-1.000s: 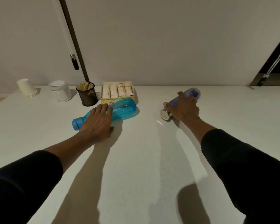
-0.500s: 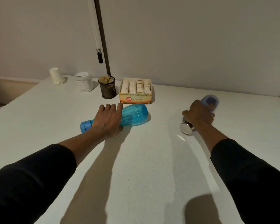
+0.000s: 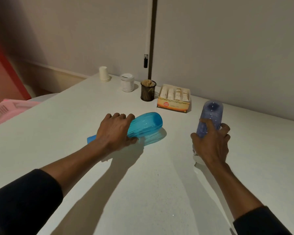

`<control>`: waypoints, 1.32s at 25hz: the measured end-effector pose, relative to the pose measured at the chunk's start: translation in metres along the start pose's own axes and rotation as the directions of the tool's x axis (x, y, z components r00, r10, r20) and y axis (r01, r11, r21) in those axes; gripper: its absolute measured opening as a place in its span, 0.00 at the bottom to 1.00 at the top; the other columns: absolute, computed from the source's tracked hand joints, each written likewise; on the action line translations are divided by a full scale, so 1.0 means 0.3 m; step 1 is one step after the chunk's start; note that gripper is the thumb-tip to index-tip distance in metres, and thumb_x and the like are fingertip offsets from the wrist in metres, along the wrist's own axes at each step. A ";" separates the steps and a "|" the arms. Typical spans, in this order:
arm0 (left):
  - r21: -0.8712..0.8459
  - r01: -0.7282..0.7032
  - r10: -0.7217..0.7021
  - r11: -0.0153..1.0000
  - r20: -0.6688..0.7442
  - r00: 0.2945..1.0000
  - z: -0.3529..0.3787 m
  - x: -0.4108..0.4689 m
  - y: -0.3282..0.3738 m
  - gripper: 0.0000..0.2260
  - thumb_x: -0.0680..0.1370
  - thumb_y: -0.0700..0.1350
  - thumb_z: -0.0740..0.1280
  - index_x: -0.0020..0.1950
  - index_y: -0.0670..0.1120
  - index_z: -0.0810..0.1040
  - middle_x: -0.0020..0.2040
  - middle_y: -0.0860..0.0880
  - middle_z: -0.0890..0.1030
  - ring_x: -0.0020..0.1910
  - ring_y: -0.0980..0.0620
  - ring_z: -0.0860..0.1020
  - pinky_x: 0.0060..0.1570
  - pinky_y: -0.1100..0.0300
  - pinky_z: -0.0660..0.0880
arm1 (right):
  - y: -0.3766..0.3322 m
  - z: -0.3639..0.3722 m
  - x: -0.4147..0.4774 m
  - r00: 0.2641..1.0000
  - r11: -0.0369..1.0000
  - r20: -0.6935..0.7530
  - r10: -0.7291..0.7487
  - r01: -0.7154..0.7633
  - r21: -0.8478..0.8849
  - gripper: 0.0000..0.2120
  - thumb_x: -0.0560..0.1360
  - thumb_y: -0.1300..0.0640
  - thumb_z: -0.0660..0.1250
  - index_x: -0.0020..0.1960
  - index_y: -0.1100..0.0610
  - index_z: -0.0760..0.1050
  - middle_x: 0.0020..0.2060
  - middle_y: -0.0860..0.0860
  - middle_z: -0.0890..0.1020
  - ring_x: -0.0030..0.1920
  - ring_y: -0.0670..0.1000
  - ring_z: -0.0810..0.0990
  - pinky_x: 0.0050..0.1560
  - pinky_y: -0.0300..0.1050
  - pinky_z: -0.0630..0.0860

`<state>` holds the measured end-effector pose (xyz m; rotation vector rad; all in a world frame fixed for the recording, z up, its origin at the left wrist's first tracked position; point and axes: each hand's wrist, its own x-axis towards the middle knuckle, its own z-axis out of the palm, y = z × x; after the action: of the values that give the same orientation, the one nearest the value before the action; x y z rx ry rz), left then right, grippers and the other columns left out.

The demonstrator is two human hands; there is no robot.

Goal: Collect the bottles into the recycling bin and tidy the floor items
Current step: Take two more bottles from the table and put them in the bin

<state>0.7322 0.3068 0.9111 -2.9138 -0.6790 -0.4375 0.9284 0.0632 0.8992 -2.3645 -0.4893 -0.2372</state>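
My left hand (image 3: 115, 131) wraps the ribbed, translucent turquoise bottle (image 3: 143, 126) near its neck, fingers curled over the top and thumb under, its base tilted up off the smooth white table (image 3: 159, 192); my right hand (image 3: 210, 145) is closed around the dimpled, translucent purple bottle (image 3: 210, 114), held base-up above the table. Behind them by the wall stand a cardboard box of sachets (image 3: 174, 99), a black mesh cup (image 3: 148, 90), a white jar (image 3: 127, 82) and stacked paper cups (image 3: 103, 74).
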 end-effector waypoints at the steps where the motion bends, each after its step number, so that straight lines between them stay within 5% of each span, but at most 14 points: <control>1: -0.005 0.028 -0.028 1.000 -0.006 1.000 -0.027 -0.047 -0.034 0.32 0.71 0.67 0.73 0.69 0.54 0.71 0.50 0.52 0.82 0.46 0.51 0.74 0.46 0.55 0.66 | -0.042 -0.002 -0.041 1.000 1.000 0.012 -0.018 0.018 0.008 0.31 0.75 0.51 0.76 0.74 0.52 0.69 0.74 0.60 0.62 0.69 0.63 0.68 0.62 0.61 0.76; 9: 0.039 0.225 -0.224 0.974 -0.034 0.974 -0.224 -0.498 -0.358 0.31 0.69 0.67 0.75 0.66 0.53 0.75 0.45 0.51 0.83 0.41 0.49 0.74 0.41 0.55 0.65 | -0.426 0.074 -0.490 0.948 0.968 0.199 -0.250 0.244 0.054 0.30 0.73 0.50 0.76 0.72 0.44 0.70 0.74 0.56 0.62 0.69 0.61 0.69 0.59 0.56 0.77; 15: 0.011 0.467 -0.465 0.884 -0.077 0.882 -0.344 -1.055 -0.602 0.33 0.69 0.69 0.74 0.66 0.51 0.76 0.44 0.50 0.83 0.39 0.48 0.77 0.39 0.54 0.73 | -0.692 0.170 -0.947 0.853 0.899 0.285 -0.437 0.407 0.162 0.29 0.72 0.49 0.75 0.71 0.41 0.71 0.74 0.55 0.62 0.66 0.61 0.71 0.55 0.55 0.78; 26: 0.048 0.751 -0.745 0.659 -0.095 0.660 -0.440 -1.872 -0.891 0.32 0.65 0.68 0.78 0.61 0.50 0.80 0.45 0.49 0.85 0.40 0.46 0.81 0.37 0.56 0.68 | -1.100 0.333 -1.634 0.479 0.644 0.439 -0.760 0.646 0.409 0.29 0.71 0.46 0.74 0.71 0.38 0.71 0.75 0.54 0.62 0.67 0.58 0.73 0.54 0.54 0.82; 33: 0.046 0.912 -0.910 0.407 0.100 0.401 -0.292 -2.165 -1.005 0.32 0.64 0.71 0.77 0.57 0.50 0.81 0.40 0.50 0.84 0.36 0.45 0.81 0.34 0.56 0.71 | -1.208 0.628 -1.873 0.193 0.520 0.585 -0.788 0.718 0.464 0.31 0.71 0.45 0.73 0.72 0.37 0.67 0.75 0.53 0.59 0.69 0.56 0.70 0.63 0.52 0.79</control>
<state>0.0180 0.2913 0.8115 -2.2438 -2.3142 -0.3324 0.2744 0.2801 0.8112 -1.7832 -2.0751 0.3879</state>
